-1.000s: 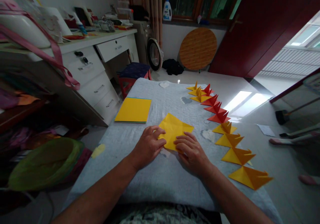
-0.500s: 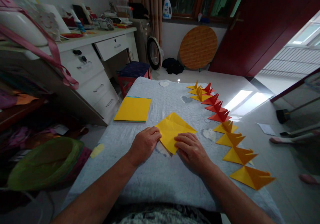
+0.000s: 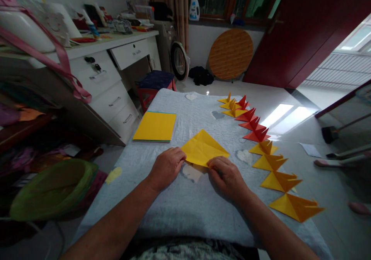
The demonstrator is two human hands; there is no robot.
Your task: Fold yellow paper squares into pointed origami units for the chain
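A creased sheet of yellow origami paper (image 3: 204, 146) lies on the cloth-covered table in front of me, one corner pointing away. Its near corner is lifted, so the near edge looks cut short. My left hand (image 3: 169, 163) pinches the paper's left side with closed fingers. At the near right edge, my right hand (image 3: 227, 173) has its fingers closed on the raised part. Beyond my left hand sits a square stack of paper (image 3: 155, 126), yellow on top. To the right runs a row of folded paper pieces, with yellow ones (image 3: 279, 180) nearer and red ones (image 3: 255, 126) farther off.
A pale blue patterned cloth (image 3: 174, 213) covers the table. White drawers (image 3: 110, 94) and a green basket (image 3: 52, 190) stand on the left. Past the far edge are a dark-topped stool (image 3: 155, 79), an open washing machine door (image 3: 179, 61) and a round wooden board (image 3: 231, 54).
The near corner of the yellow paper, flat and pointing toward me before, is now lifted and turned away. My right hand has moved slightly with it; my left hand stays at the left side.
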